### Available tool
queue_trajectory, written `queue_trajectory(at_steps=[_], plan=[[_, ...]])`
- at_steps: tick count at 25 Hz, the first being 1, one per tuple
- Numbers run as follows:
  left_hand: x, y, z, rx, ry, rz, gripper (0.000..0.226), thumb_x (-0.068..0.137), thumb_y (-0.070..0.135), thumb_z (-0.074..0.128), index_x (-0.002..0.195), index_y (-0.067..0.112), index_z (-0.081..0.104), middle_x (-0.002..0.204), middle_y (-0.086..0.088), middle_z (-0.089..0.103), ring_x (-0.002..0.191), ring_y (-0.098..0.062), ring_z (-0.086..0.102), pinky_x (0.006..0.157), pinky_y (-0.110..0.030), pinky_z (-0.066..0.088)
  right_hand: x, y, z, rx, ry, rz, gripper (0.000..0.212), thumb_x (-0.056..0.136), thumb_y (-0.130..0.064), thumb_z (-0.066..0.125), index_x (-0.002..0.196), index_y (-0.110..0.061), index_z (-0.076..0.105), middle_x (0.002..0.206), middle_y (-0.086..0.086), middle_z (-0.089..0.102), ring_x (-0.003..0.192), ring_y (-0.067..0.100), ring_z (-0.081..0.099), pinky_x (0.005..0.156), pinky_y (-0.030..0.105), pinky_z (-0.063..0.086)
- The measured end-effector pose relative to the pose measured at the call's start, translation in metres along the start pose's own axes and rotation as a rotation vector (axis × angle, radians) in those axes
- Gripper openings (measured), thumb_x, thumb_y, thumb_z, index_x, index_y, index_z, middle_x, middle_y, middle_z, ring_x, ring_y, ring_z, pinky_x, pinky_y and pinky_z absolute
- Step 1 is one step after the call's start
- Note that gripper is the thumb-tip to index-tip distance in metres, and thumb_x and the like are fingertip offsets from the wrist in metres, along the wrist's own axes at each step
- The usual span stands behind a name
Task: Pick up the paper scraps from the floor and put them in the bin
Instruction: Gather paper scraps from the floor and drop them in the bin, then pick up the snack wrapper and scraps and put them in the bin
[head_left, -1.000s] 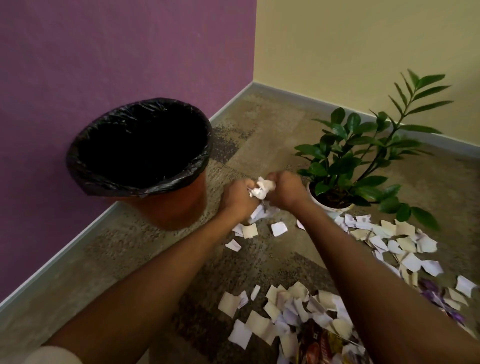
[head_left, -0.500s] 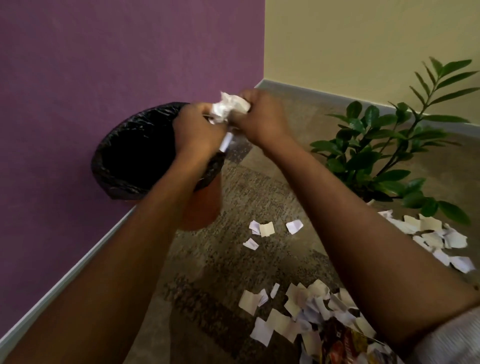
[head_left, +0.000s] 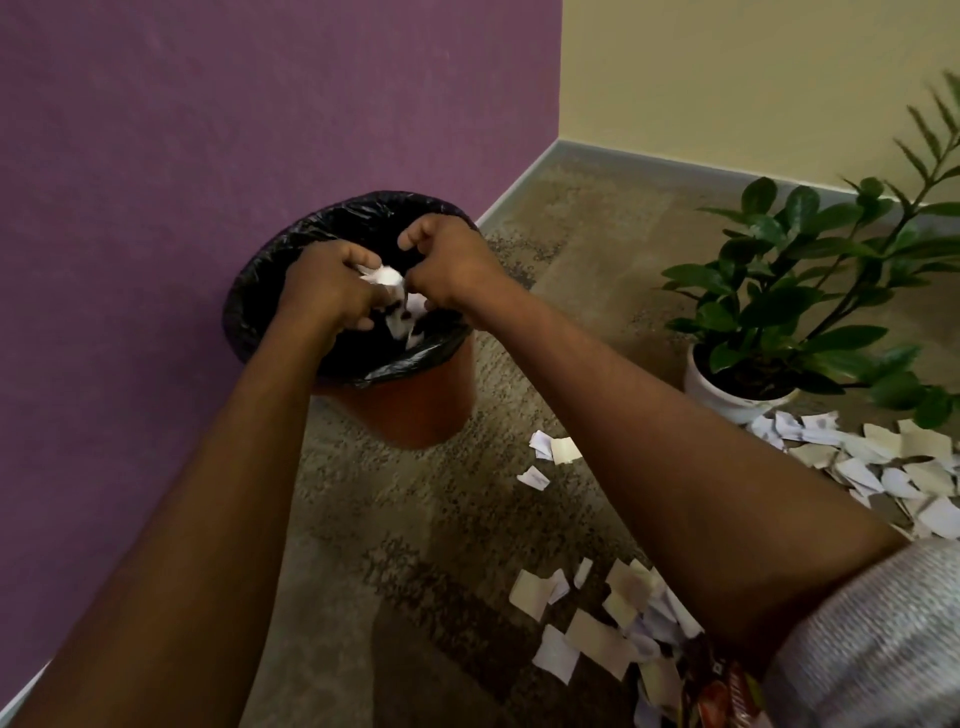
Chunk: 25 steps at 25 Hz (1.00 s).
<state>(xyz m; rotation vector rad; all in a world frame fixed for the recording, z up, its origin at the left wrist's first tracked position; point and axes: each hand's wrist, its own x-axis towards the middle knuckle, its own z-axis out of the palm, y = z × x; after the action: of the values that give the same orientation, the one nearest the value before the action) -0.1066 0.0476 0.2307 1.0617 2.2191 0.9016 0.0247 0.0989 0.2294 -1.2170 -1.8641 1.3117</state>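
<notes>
A potted plant (head_left: 810, 291) in a white pot (head_left: 727, 397) stands near the yellow wall (head_left: 753, 67).

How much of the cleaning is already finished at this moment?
Little looks done. In hand: both hands, left hand and right hand, hold a white wad of scraps over the bin, some pieces dropping in. Left: scraps on the floor by the plant pot and near the right arm.

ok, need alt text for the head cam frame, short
Both hands, left hand and right hand, hold a wad of white paper scraps over an orange bin with a black liner, against a purple wall. More torn paper scraps litter the carpet, beside a potted plant in a white pot.
</notes>
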Motion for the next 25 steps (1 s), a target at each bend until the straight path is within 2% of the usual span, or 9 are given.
queue_trajectory(at_steps=[3,7,12,16,19,20,22,23,25], plan=[[-0.009,0.008,0.002,0.105,-0.005,0.000,0.038,0.080,0.010,0.077,0.114,0.019,0.063,0.121,-0.011,0.061,0.086,-0.029,0.069,0.079,-0.045,0.060,-0.012,-0.006,-0.007,0.008,0.002,-0.014,0.029,0.080,0.003,0.061,0.098,-0.019,0.063,0.094,-0.006,0.059,0.093,0.020,0.065,0.079,0.041,0.060],[-0.030,0.032,0.005,0.489,0.091,0.294,0.058,0.081,0.025,0.075,0.133,0.025,0.051,0.135,-0.011,0.053,0.116,-0.031,0.057,0.099,-0.041,0.046,-0.038,-0.013,-0.032,0.039,0.007,0.009,0.022,0.084,0.004,0.059,0.098,-0.012,0.062,0.100,0.009,0.066,0.088,0.027,0.070,0.065,0.046,0.062],[-0.069,0.043,0.038,0.449,0.162,0.581,0.041,0.081,0.025,0.072,0.117,0.028,0.053,0.126,-0.008,0.045,0.099,-0.031,0.060,0.092,-0.038,0.046,-0.075,0.018,-0.079,-0.072,-0.022,0.090,0.016,0.089,0.002,0.056,0.083,-0.013,0.058,0.083,0.011,0.065,0.069,0.025,0.069,0.058,0.042,0.062],[-0.109,0.022,0.099,0.477,0.027,0.757,0.044,0.080,0.020,0.073,0.120,0.023,0.053,0.122,-0.008,0.044,0.100,-0.029,0.059,0.087,-0.039,0.051,-0.094,0.075,-0.097,-0.154,-0.110,0.299,0.016,0.088,0.000,0.061,0.080,-0.013,0.055,0.084,0.012,0.063,0.064,0.021,0.063,0.056,0.038,0.061],[-0.136,-0.016,0.154,0.538,-0.257,0.730,0.048,0.081,0.026,0.072,0.124,0.022,0.050,0.127,-0.008,0.040,0.104,-0.030,0.058,0.084,-0.041,0.052,-0.113,0.136,-0.094,-0.381,-0.248,0.388,0.012,0.086,-0.004,0.065,0.096,-0.003,0.058,0.101,0.021,0.068,0.081,0.032,0.067,0.079,0.051,0.058],[-0.144,-0.033,0.168,0.571,-0.391,0.681,0.055,0.080,0.032,0.073,0.127,0.022,0.048,0.130,-0.008,0.037,0.108,-0.032,0.056,0.085,-0.041,0.052,-0.122,0.158,-0.094,-0.551,-0.317,0.381,0.024,0.084,-0.010,0.069,0.103,0.000,0.060,0.109,0.021,0.068,0.091,0.034,0.068,0.085,0.050,0.056],[-0.156,-0.074,0.189,0.700,-0.637,0.558,0.087,0.070,0.046,0.080,0.140,0.021,0.035,0.143,-0.011,0.025,0.121,-0.036,0.049,0.094,-0.043,0.049,-0.146,0.199,-0.094,-0.849,-0.462,0.370,0.057,0.077,-0.025,0.078,0.125,-0.005,0.055,0.126,0.018,0.061,0.112,0.033,0.061,0.096,0.043,0.051],[-0.162,-0.096,0.196,0.793,-0.733,0.508,0.106,0.064,0.050,0.083,0.147,0.021,0.024,0.150,-0.013,0.017,0.129,-0.038,0.042,0.099,-0.043,0.045,-0.160,0.219,-0.096,-0.920,-0.524,0.390,0.076,0.071,-0.030,0.083,0.135,-0.008,0.046,0.134,0.016,0.054,0.121,0.032,0.055,0.099,0.040,0.048],[-0.177,-0.140,0.205,0.962,-0.860,0.410,0.132,0.058,0.054,0.085,0.154,0.022,0.000,0.159,-0.015,-0.002,0.142,-0.042,0.022,0.110,-0.048,0.034,-0.184,0.256,-0.101,-0.952,-0.615,0.467,0.110,0.060,-0.035,0.090,0.147,-0.017,0.026,0.146,0.015,0.037,0.131,0.034,0.044,0.104,0.044,0.044]])
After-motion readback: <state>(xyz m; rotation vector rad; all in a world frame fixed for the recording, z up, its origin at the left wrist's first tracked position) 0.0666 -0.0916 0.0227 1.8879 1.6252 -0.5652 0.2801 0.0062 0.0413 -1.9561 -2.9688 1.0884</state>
